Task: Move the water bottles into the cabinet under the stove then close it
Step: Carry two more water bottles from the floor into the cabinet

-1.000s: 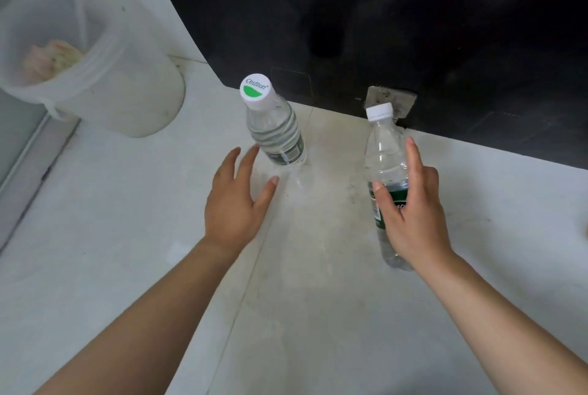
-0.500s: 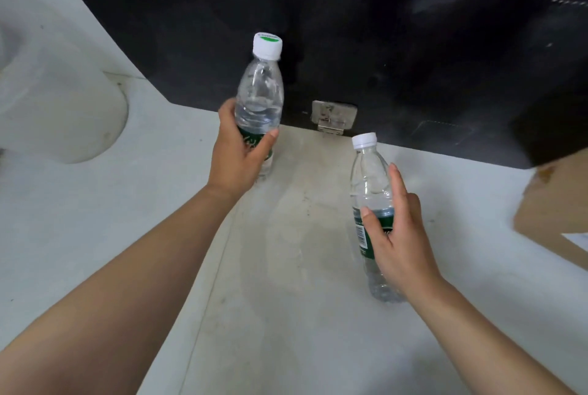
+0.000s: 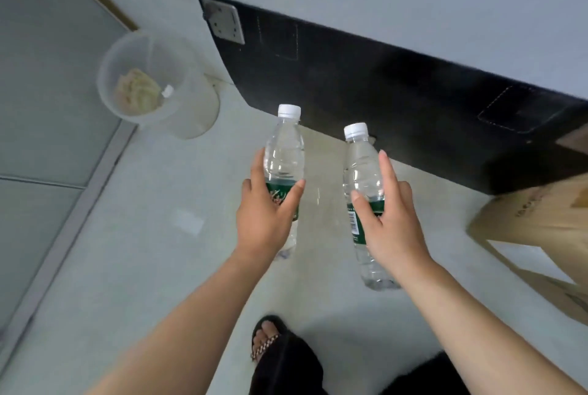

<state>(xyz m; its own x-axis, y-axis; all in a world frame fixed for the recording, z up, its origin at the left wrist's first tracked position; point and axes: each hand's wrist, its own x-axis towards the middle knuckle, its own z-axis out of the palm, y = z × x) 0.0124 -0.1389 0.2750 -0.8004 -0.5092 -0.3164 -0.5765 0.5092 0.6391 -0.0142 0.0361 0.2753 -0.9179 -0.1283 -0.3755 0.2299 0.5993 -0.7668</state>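
Observation:
Two clear water bottles with white caps and green labels are held upright above the pale floor. My left hand (image 3: 262, 219) is shut around the label of the left bottle (image 3: 284, 152). My right hand (image 3: 393, 226) grips the right bottle (image 3: 362, 168) at its label, index finger stretched up along its side. A black panel (image 3: 381, 102) with a metal hinge plate (image 3: 225, 24) stands just behind the bottles. No stove shows in this view.
A translucent plastic bin (image 3: 152, 86) with crumpled paper inside stands at the left by a glass door (image 3: 38, 92). A cardboard box (image 3: 541, 229) sits at the right. My sandalled foot (image 3: 270, 337) is on the floor below the hands.
Both bottles have been lifted off the floor. My left hand, open a second ago, closed on the left bottle. The view pulled back and up, showing the bin, the box and my foot.

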